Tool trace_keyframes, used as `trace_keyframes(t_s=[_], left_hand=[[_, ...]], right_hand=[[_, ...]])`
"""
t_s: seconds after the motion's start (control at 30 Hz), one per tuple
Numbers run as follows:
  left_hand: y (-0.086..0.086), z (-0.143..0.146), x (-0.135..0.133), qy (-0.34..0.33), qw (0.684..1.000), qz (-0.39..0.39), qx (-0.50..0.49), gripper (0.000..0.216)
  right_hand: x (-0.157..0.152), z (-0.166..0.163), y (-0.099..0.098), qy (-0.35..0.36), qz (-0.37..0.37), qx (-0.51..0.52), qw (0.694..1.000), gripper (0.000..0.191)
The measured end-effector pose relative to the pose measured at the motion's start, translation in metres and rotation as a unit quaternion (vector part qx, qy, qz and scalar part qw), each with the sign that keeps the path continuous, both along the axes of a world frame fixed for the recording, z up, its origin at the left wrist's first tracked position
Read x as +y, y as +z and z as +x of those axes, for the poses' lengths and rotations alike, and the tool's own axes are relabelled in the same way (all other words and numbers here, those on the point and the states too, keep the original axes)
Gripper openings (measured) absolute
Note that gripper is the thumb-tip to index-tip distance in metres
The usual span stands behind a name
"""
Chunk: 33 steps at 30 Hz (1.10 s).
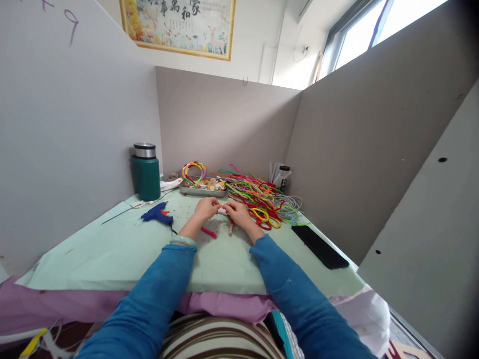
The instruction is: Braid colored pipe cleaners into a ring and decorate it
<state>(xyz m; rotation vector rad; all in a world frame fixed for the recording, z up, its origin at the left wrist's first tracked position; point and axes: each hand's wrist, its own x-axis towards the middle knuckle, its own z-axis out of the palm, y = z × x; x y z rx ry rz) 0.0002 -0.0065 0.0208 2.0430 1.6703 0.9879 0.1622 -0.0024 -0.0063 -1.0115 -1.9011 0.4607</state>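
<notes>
My left hand [206,208] and my right hand [238,213] meet over the middle of the table, fingertips pinched close together. Between them shows a small orange bit of pipe cleaner [221,206], mostly hidden by the fingers. Below the hands a short dark pink piece of pipe cleaner [208,232] lies on the cloth. Just beyond my right hand spreads a heap of pipe cleaners [254,188] in many colours. A pair of scissors with yellow and red handles [266,217] lies by the heap's near edge.
A blue glue gun [157,213] lies left of my hands, and a green bottle [146,174] stands behind it. A metal tray [202,191] holds small pieces and a colourful ring [193,173]. At right lies a black phone [320,246]. Partition panels [228,119] enclose the table.
</notes>
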Motion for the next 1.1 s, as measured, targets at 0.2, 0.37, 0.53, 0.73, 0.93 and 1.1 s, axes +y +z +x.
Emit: trace_keyframes(t_s=[0.2,0.37,0.53,0.73,0.93,1.1], left_hand=[[0.005,0.003,-0.007,-0.004,0.999,-0.020,-0.039,0.018],[0.008,0.004,-0.012,-0.031,0.995,-0.044,-0.084,0.020],[0.010,0.004,-0.015,-0.053,0.991,-0.058,-0.104,0.023],[0.009,0.004,-0.014,-0.077,0.989,-0.056,-0.114,0.022],[0.008,0.004,-0.012,-0.079,0.991,-0.055,-0.090,0.020],[0.003,0.001,-0.005,-0.045,0.997,-0.034,-0.047,0.020]], right_hand=[[0.000,0.000,0.002,0.027,-0.004,0.054,0.998,0.026],[0.003,0.000,0.002,0.030,-0.024,0.094,0.995,0.027],[0.004,0.000,0.002,0.032,-0.040,0.112,0.992,0.026],[0.004,0.000,0.002,0.018,-0.013,0.102,0.995,0.024],[0.002,0.000,0.001,-0.015,0.022,0.050,0.998,0.023],[-0.001,0.000,0.000,-0.015,0.049,-0.019,0.999,0.024]])
